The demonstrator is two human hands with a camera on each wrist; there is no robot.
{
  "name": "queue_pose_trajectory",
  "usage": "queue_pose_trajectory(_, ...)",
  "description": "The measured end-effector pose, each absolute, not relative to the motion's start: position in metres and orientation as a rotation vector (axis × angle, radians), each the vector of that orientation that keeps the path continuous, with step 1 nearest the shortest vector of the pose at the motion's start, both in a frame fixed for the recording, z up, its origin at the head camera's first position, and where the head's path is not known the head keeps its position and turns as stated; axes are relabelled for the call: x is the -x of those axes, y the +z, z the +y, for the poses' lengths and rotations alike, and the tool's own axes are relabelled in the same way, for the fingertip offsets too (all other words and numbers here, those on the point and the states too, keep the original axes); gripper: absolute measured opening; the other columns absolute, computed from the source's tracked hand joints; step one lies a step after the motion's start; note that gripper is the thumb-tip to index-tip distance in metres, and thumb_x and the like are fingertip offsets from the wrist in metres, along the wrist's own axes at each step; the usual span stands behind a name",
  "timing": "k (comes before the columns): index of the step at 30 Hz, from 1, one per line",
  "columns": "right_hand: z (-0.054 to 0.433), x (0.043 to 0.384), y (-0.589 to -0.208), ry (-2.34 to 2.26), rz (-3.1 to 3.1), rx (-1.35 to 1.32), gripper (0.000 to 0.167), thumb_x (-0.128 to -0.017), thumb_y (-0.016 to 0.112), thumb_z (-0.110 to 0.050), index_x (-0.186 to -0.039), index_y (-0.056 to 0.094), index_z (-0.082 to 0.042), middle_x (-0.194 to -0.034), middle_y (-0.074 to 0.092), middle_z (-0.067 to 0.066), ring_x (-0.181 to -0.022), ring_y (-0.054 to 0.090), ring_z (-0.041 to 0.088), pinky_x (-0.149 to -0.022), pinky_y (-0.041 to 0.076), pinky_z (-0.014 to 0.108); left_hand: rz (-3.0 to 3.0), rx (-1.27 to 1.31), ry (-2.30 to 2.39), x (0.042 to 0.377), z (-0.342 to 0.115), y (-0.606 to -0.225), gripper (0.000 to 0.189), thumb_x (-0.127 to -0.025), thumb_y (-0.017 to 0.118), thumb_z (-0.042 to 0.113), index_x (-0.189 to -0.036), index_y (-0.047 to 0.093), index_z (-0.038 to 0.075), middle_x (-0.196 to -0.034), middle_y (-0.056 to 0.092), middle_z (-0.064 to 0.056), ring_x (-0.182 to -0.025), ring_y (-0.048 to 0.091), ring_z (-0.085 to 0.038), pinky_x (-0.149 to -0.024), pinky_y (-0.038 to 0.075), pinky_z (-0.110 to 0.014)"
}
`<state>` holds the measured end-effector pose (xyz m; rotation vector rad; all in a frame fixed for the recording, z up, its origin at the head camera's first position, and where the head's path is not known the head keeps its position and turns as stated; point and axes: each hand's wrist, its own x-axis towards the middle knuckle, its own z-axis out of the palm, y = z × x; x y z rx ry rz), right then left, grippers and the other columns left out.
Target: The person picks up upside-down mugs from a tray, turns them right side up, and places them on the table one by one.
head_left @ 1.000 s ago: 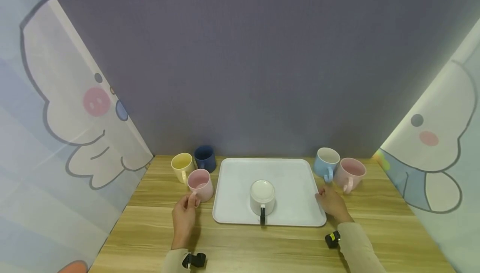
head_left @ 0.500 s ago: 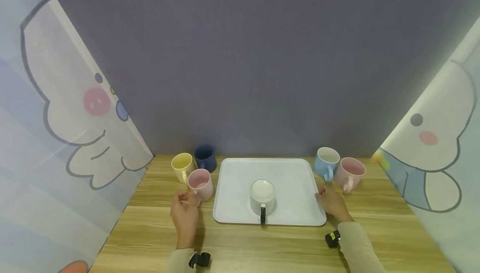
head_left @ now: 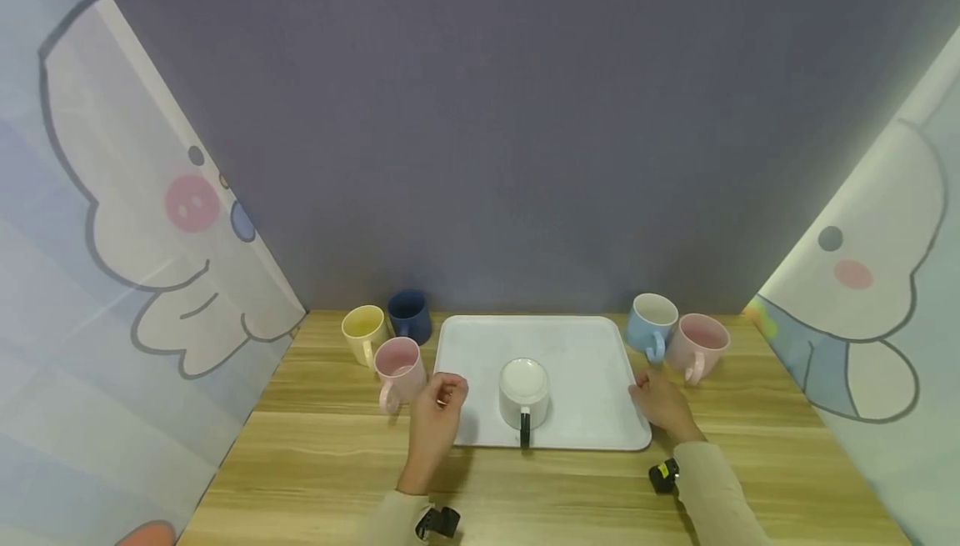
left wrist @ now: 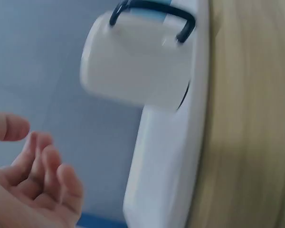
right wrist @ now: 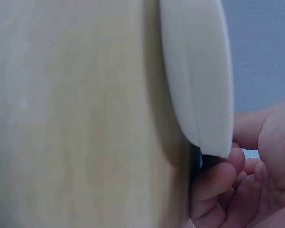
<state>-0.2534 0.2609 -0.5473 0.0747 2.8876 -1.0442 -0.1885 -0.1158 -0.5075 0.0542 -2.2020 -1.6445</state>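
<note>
A white mug (head_left: 523,400) with a black handle stands upside down on the white tray (head_left: 468,346), its handle toward the person. My left hand (head_left: 433,423) hovers over the tray's left edge with loosely bent fingers and holds nothing. In the left wrist view its fingers (left wrist: 50,175) are apart from the mug (left wrist: 137,61). Just left of that hand stands a pink mug (head_left: 401,363), upright. My right hand (head_left: 663,406) pinches the tray's right rim (right wrist: 209,118), thumb above and fingers tucked at its underside.
A yellow mug (head_left: 364,329) and a dark blue mug (head_left: 409,319) stand behind the left pink mug. At the right, a light blue mug (head_left: 651,325) and another pink mug (head_left: 699,346) stand upright on the wooden table (head_left: 315,463). A grey partition (head_left: 480,154) rises behind.
My left hand has let go of the left pink mug's handle and moved right to the tray's left edge. The right hand has kept its hold on the tray.
</note>
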Motion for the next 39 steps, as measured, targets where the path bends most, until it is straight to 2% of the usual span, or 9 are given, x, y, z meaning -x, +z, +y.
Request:
queue_pose_trajectory(5,0.261,0.253,-0.547,-1.046,2.891,-0.073,0.021,-0.097,0.054,-0.016,-0.103,0.055,0.004,-0.087,0.061,0.014,-0.079,0.058,0.028,-0.067,0.045,0.036,-2.439,0.036,-1.627,0.186,-0.093,-0.518,0.007,-0.092,0.070,0.012,-0.087,0.074,0.012,-0.074,0.070,-0.002,-0.064,0.053,-0.001,-0.060,0.044,-0.019)
queue_pose_trajectory(10,0.261,0.252,-0.546,-1.040,2.895,-0.071,0.020,-0.097,0.054,-0.016,-0.103,0.056,0.003,-0.086,0.061,0.013,-0.079,0.058,0.027,-0.067,0.045,0.036,-2.609,0.164,-1.640,0.181,-0.075,-0.525,0.022,-0.097,0.068,0.027,-0.087,0.076,0.010,-0.075,0.072,-0.006,-0.063,0.053,-0.002,-0.060,0.046,-0.021)
queue_pose_trajectory(13,0.261,0.252,-0.545,-1.039,2.897,-0.074,0.020,-0.097,0.054,-0.016,-0.103,0.056,0.003,-0.086,0.060,0.012,-0.079,0.057,0.027,-0.067,0.044,0.035,-2.644,0.184,-1.699,0.178,-0.066,-0.525,0.031,-0.098,0.067,0.036,-0.086,0.076,0.009,-0.073,0.069,-0.005,-0.062,0.052,-0.002,-0.060,0.046,-0.021)
queue_pose_trajectory(17,0.260,0.252,-0.544,-1.050,2.889,-0.079,0.019,-0.097,0.055,-0.016,-0.102,0.056,0.002,-0.086,0.060,0.012,-0.079,0.057,0.026,-0.066,0.043,0.034,-2.635,0.159,-1.813,0.176,-0.057,-0.526,0.031,-0.097,0.069,0.034,-0.084,0.076,0.006,-0.070,0.064,-0.004,-0.059,0.051,-0.004,-0.054,0.045,-0.021)
queue_pose_trajectory(22,0.260,0.251,-0.543,-1.056,2.876,-0.086,0.018,-0.098,0.055,-0.016,-0.102,0.055,0.001,-0.086,0.059,0.012,-0.079,0.056,0.027,-0.066,0.042,0.034,-2.566,0.188,-1.989,0.175,-0.051,-0.529,0.031,-0.100,0.066,0.026,-0.090,0.075,-0.002,-0.078,0.073,-0.012,-0.056,0.045,-0.002,-0.048,0.038,-0.017)
queue_pose_trajectory(25,0.260,0.251,-0.543,-1.046,2.882,-0.087,0.018,-0.098,0.055,-0.016,-0.102,0.055,0.001,-0.086,0.059,0.012,-0.079,0.056,0.027,-0.066,0.042,0.034,-2.514,0.189,-2.085,0.176,-0.049,-0.530,0.029,-0.101,0.064,0.021,-0.094,0.073,-0.005,-0.082,0.075,-0.014,-0.050,0.040,-0.001,-0.045,0.032,-0.014)
queue_pose_trajectory(27,0.259,0.250,-0.543,-1.053,2.878,-0.092,0.018,-0.098,0.055,-0.016,-0.102,0.055,0.002,-0.086,0.059,0.013,-0.079,0.056,0.027,-0.067,0.042,0.034,-2.499,0.164,-2.100,0.176,-0.048,-0.530,0.028,-0.101,0.064,0.020,-0.094,0.073,-0.005,-0.082,0.074,-0.013,-0.052,0.039,0.000,-0.045,0.030,-0.014)
queue_pose_trajectory(33,0.258,0.249,-0.542,-1.079,2.873,-0.090,0.017,-0.098,0.055,-0.015,-0.101,0.056,0.002,-0.086,0.060,0.013,-0.079,0.056,0.027,-0.066,0.042,0.033,-2.476,0.097,-2.092,0.175,-0.045,-0.529,0.025,-0.100,0.065,0.017,-0.093,0.073,-0.006,-0.080,0.074,-0.013,-0.061,0.045,-0.003,-0.052,0.034,-0.016)
queue_pose_trajectory(39,0.259,0.249,-0.543,-1.067,2.891,-0.079,0.017,-0.097,0.055,-0.014,-0.100,0.056,0.002,-0.085,0.060,0.012,-0.077,0.056,0.026,-0.066,0.042,0.034,-2.473,0.108,-2.054,0.177,-0.045,-0.530,0.025,-0.100,0.065,0.018,-0.091,0.072,-0.005,-0.080,0.073,-0.011,-0.075,0.055,-0.005,-0.069,0.043,-0.019)
